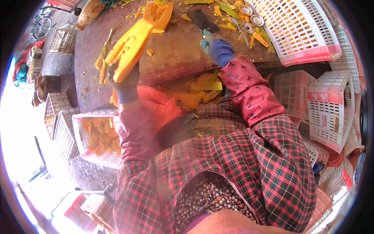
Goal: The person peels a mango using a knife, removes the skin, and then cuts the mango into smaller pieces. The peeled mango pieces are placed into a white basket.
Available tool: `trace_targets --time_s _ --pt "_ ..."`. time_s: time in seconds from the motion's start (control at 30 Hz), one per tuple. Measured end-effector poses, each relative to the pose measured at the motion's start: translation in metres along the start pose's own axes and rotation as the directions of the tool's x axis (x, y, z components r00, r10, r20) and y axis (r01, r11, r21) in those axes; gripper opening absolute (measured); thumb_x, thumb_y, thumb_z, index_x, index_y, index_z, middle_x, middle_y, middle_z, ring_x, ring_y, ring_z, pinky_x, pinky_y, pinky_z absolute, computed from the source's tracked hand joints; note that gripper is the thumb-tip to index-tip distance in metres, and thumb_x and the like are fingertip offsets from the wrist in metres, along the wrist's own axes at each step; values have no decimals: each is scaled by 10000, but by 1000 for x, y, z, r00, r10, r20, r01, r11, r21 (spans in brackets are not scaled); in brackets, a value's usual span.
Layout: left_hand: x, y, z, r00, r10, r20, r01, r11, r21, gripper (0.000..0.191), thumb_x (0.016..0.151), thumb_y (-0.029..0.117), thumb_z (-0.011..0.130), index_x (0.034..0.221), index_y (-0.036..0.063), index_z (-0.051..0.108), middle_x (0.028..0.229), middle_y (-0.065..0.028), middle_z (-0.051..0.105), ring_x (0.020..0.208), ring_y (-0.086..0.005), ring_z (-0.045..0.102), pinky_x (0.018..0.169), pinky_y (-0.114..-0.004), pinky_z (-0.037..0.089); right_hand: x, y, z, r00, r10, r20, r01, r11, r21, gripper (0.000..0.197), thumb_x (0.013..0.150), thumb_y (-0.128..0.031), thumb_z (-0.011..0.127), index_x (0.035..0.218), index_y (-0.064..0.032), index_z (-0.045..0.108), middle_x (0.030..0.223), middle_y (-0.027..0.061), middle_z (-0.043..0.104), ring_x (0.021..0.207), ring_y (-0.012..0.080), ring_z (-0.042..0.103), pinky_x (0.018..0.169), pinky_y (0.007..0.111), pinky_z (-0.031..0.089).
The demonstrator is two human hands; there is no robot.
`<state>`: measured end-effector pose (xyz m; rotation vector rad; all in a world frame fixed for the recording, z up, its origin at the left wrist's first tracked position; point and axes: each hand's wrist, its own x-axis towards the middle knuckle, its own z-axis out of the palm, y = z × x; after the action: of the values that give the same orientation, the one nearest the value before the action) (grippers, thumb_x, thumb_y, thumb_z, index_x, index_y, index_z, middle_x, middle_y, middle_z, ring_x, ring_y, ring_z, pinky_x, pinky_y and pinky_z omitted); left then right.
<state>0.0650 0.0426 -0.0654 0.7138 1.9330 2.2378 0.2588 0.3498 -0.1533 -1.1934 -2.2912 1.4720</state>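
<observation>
My gloved left hand [124, 74] grips the lower end of a long piece of halved pumpkin [128, 46], its orange flesh and hollow facing up. Another pumpkin piece [159, 14] with seeds stands just beyond it on the wooden table [175, 52]. My right hand [217, 48], in a blue and green glove, is closed on the handle of a cleaver [203, 21], whose dark wide blade lies over the table. To its right are a peeler with an orange handle [258, 38], a thin metal tool [240, 30] and two round metal lids [251, 15].
Peel scraps and seeds litter the table. A white plastic crate [309, 32] stands at its right, with more crates [327, 102] below. Pumpkin pieces and peel [195, 90] lie under the near edge beside red mesh [159, 102]. A crate of pumpkin pieces [100, 137] is at lower left.
</observation>
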Motion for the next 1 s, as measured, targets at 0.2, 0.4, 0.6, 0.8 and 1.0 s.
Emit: trace_targets --time_s 0.2,0.4,0.6,0.8,1.0 --pt "-3 -60 -34 795 -448 409 606 624 -494 519 885 180 594 1362 -22 563 1373 -211 623 1279 -371 594 1122 -512 462 -41 -43 -18 879 -452 151 336 812 477 386 1073 -313 568 1288 -1 641 1103 47 726 960 131 674 827 259 544" --pt "-15 -78 -16 754 -341 562 611 676 -411 335 962 228 602 1199 0 666 1243 -153 680 1134 -295 657 1008 -444 542 -117 -85 -6 802 -257 540 -200 736 647 457 1016 -252 675 1378 16 605 1179 46 707 1043 114 656 906 263 539" --pt "-37 -7 24 810 -486 328 582 605 -543 801 975 649 502 1479 27 476 1509 -137 519 1346 -337 522 1162 -541 392 -153 -91 -8 824 -262 502 -343 475 810 455 1012 -283 688 1348 16 619 1128 35 698 995 109 658 871 276 557" --pt "-118 -4 38 757 -563 330 652 618 -441 780 993 665 446 1484 59 468 1494 -124 520 1340 -325 518 1164 -535 389 -184 -96 -10 779 -388 492 -114 684 720 352 1026 -308 664 1222 -16 679 1053 54 706 985 124 663 876 298 557" --pt "-163 -14 30 625 -647 438 778 466 -422 784 990 664 449 1485 56 467 1492 -128 522 1337 -328 520 1162 -534 392 -80 -45 -89 839 -513 182 411 815 408 412 999 -400 628 1213 -51 676 1081 170 731 971 280 709 884 405 559"
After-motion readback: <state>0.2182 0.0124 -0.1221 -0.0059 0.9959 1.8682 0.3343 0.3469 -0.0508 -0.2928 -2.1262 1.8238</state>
